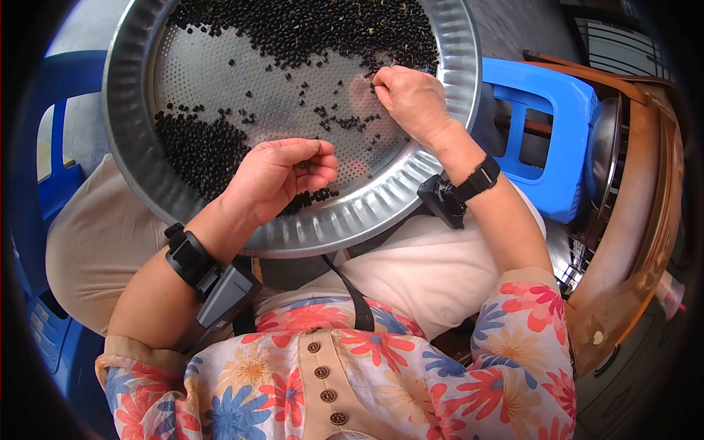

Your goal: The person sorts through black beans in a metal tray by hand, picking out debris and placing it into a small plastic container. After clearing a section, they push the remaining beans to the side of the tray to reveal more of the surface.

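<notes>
A round metal tray [286, 244] with a perforated floor holds black beans. One large heap [323, 29] lies along the far side, a smaller pile [198, 150] at the left, and loose beans are scattered between. My left hand [282, 172] is over the near left part of the tray, palm turned inward, fingers curled with the thumb against them; small dark bits show inside the curl. My right hand [411, 99] is at the right edge of the far heap, its thumb and forefinger pinched together at the beans. What that pinch holds is too small to make out.
A blue plastic stool [572, 147] stands right of the tray, and a blue chair [81, 70] is at the left. Farther right are a metal bowl [606, 147] and a curved wooden piece [623, 213]. The tray rests over my lap.
</notes>
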`<action>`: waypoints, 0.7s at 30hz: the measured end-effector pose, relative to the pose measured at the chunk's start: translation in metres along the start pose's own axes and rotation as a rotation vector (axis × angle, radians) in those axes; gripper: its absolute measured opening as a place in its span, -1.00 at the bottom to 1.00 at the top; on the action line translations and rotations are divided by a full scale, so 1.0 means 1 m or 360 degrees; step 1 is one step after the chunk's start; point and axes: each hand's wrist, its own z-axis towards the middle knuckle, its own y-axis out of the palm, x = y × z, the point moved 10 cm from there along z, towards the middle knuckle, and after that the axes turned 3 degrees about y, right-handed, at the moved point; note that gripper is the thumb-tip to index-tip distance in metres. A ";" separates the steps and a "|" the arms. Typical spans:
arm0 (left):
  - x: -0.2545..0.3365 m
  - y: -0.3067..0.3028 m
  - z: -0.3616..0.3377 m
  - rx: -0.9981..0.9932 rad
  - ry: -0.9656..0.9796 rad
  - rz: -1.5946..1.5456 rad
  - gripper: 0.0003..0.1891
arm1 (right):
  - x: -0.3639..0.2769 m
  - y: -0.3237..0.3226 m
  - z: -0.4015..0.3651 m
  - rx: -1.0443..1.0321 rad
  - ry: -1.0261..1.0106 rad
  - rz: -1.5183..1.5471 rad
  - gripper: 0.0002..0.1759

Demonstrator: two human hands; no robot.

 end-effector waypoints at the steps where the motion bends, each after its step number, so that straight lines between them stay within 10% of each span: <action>1: 0.000 0.000 0.000 -0.0002 0.0006 0.0001 -0.81 | 0.001 0.002 0.001 -0.0016 0.0023 -0.0013 -0.90; 9: 0.001 -0.002 0.000 0.0013 0.0009 0.0005 -0.81 | -0.005 0.010 -0.007 -0.0104 0.0088 0.0142 -0.88; 16: -0.009 -0.004 0.005 0.0011 -0.0018 -0.0036 -0.77 | -0.111 -0.002 -0.050 -0.0322 -0.0528 0.0531 -0.88; 21: -0.004 0.000 0.002 -0.0007 -0.0019 0.0010 -0.79 | -0.039 -0.016 -0.026 0.0065 -0.0077 0.0555 -0.88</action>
